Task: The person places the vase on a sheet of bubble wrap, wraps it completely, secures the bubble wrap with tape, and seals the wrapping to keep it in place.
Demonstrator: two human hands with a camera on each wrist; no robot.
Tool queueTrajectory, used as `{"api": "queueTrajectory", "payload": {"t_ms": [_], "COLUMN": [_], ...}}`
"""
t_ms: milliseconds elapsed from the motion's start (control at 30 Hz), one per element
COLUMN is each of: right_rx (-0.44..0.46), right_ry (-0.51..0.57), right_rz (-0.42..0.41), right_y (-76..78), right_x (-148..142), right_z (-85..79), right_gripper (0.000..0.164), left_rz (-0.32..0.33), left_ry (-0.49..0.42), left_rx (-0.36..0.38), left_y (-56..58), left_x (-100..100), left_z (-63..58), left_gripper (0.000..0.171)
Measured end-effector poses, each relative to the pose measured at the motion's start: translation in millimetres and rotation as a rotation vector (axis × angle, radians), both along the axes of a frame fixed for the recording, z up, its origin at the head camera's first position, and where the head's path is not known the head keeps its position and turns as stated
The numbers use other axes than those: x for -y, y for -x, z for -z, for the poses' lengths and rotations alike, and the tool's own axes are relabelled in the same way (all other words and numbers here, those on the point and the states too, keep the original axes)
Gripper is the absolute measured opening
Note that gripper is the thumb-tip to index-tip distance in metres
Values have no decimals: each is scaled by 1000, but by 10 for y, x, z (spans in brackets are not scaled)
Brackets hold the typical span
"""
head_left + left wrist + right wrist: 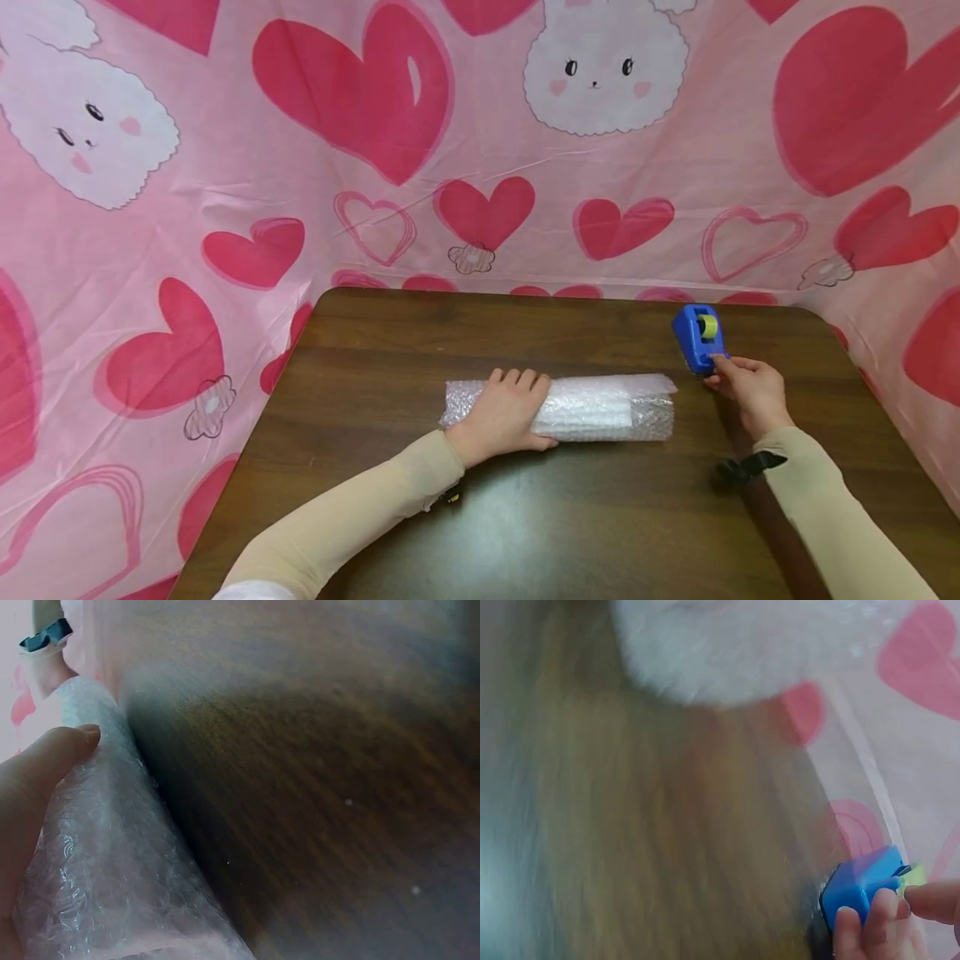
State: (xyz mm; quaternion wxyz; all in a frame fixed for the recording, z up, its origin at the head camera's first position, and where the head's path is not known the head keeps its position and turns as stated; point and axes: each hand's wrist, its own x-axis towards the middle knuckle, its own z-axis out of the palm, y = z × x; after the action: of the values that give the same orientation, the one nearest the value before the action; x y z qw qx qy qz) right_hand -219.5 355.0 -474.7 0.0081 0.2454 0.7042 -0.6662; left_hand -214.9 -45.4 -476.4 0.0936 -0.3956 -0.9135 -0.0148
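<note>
A bubble-wrapped roll (592,408) lies crosswise on the dark wooden table, a whitish inner layer showing through the plastic. My left hand (506,412) grips its left part, fingers over the far side and thumb along the near side. In the left wrist view the thumb (67,750) presses against the bubble wrap (112,840). To the right and farther back is a blue tape dispenser (693,337) with a yellow-green tape core. My right hand (753,392) holds the dispenser's front end, where fingertips close on the blue body (851,892) in the right wrist view.
The brown tabletop (570,517) has rounded back corners. A pink cloth (502,150) with hearts and rabbit faces hangs behind and beside it. Black straps circle the wrists, the right strap (750,468) showing near the sleeve.
</note>
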Motion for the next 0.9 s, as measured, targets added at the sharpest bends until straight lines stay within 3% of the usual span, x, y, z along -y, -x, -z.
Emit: {"api": "queueTrajectory", "payload": {"t_ms": [133, 233, 333, 567, 900], "right_rx": [38, 77, 100, 110, 131], "right_ry": [385, 589, 719, 791, 782], "right_rz": [-18, -15, -1, 41, 51], "right_y": [-19, -31, -22, 24, 30], "right_x": [-17, -44, -73, -98, -123], "right_z": [-39, -54, -50, -26, -38], "right_gripper": [11, 19, 26, 23, 22], "left_rz": [-2, 0, 5, 8, 14], "left_ry": [-4, -9, -13, -16, -22], "left_rx": [-9, -12, -10, -22, -18], "left_y": [-6, -9, -5, 10, 14], "left_x": [0, 0, -1, 3, 3], "left_z": [8, 7, 7, 18, 30], "left_gripper": [89, 88, 88, 88, 87]}}
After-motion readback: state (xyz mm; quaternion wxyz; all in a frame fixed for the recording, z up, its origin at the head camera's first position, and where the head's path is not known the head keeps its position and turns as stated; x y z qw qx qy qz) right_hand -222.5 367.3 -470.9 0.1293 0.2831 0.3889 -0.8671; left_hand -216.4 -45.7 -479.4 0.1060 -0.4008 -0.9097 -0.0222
